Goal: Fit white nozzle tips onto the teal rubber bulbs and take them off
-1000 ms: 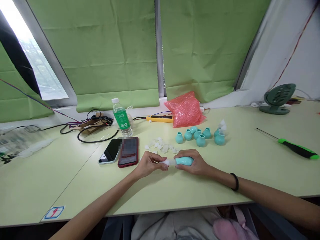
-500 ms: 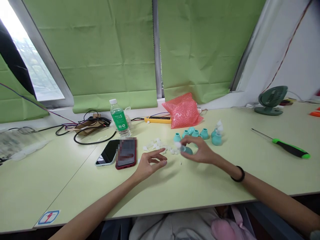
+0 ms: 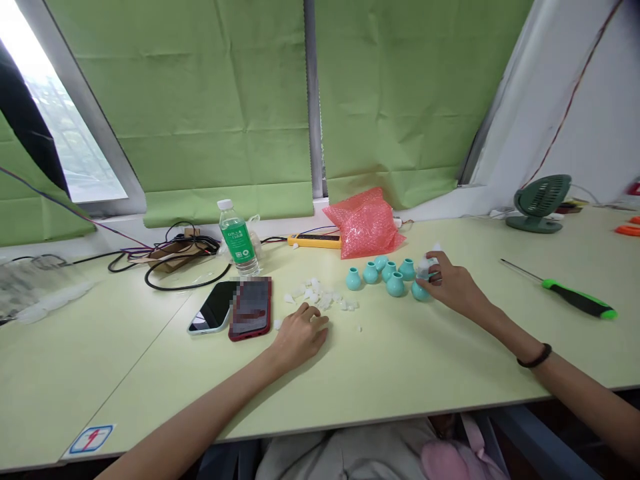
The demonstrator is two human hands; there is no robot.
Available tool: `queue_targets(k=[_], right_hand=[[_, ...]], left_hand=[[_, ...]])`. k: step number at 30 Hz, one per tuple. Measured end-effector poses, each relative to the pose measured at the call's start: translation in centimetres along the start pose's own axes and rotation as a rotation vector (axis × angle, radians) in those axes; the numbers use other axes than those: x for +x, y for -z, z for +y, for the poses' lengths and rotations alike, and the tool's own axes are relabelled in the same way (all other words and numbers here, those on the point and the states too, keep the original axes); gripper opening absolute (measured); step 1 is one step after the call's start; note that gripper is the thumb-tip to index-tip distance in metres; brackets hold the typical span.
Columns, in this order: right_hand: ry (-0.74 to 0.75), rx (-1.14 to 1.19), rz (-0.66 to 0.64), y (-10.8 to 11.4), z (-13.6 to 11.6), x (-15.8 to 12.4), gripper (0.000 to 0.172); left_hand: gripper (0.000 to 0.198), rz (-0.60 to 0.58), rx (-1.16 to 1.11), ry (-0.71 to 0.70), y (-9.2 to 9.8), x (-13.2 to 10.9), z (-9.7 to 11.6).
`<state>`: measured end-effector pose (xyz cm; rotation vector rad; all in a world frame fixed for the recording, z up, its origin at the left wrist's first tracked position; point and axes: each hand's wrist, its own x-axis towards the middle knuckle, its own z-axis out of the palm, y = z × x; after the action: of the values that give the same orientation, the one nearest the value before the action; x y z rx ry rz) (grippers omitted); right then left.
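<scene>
Right of the frame's centre, the right hand (image 3: 447, 283) has a narrow grip on a turquoise bulb-shaped bottle (image 3: 419, 292), partly hidden by the fingers. Near lower centre, the left hand (image 3: 301, 337) rests on the desk (image 3: 395, 373), grip loosely curled, just below scattered translucent white pieces (image 3: 316, 291). More turquoise bottles (image 3: 395, 286) sit between.

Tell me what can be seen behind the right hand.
At the edge of the right hand, whitish translucent pieces and part of a turquoise pot show; anything directly behind the hand is covered.
</scene>
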<state>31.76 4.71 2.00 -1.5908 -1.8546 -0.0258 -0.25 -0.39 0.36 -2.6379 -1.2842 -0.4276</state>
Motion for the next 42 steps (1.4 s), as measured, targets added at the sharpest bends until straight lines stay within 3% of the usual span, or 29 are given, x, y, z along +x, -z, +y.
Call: queue_targets(k=[4,7,9,12,14,17,20,23,25,33,37,42], right_hand=[[-0.102,0.045,-0.014,-0.6,1.0,0.1,0.05],[-0.094,-0.035,0.022,0.0,0.6,-0.1,0.053],[-0.074,-0.198,0.112,0.8,-0.3,-0.3,0.055],[-0.003,-0.412,0.355,1.9,-2.6,-0.9,0.05],[0.201,-0.38,0.458,1.8,-4.7,-1.2,0.04],[0.649,-0.105,0.316,-0.2,-8.2,-1.3,0.023],[0.766,-0.055,0.02,-3.7,-11.0,-0.9,0.025],[0.698,-0.149,-0.209,-6.8,-12.0,-0.8,0.024],[0.623,-0.169,-0.264,-7.8,-11.7,-1.1,0.023],[0.513,0.049,-0.245,-7.8,-10.1,-1.7,0.026],[0.462,0.223,-0.24,-7.8,-10.5,-1.5,0.017],[0.51,0.358,-0.317,-7.4,-11.1,-2.0,0.011]], left_hand=[[0.028,0.029,0.091,0.074,-0.5,0.2,-0.9],[0.034,0.036,0.084,0.052,-1.1,0.1,-1.2],[0.035,0.027,0.051,0.01,-1.4,0.0,-1.2],[0.033,0.005,-0.007,-0.057,-1.5,-0.1,-0.9],[0.033,-0.011,-0.044,-0.097,-1.4,-0.1,-0.8],[0.033,-0.011,-0.134,-0.157,-1.3,0.1,-0.8],[0.032,0.051,-0.234,-0.143,-1.4,0.3,-1.4],[0.029,0.113,-0.234,-0.044,-1.8,0.5,-2.4],[0.027,0.109,-0.204,-0.009,-2.0,0.6,-2.9],[0.021,0.087,-0.26,0.053,-2.2,0.5,-2.4],[0.022,0.127,-0.318,0.138,-2.0,0.6,-2.2],[0.024,0.157,-0.387,0.154,-2.3,0.7,-2.4]])
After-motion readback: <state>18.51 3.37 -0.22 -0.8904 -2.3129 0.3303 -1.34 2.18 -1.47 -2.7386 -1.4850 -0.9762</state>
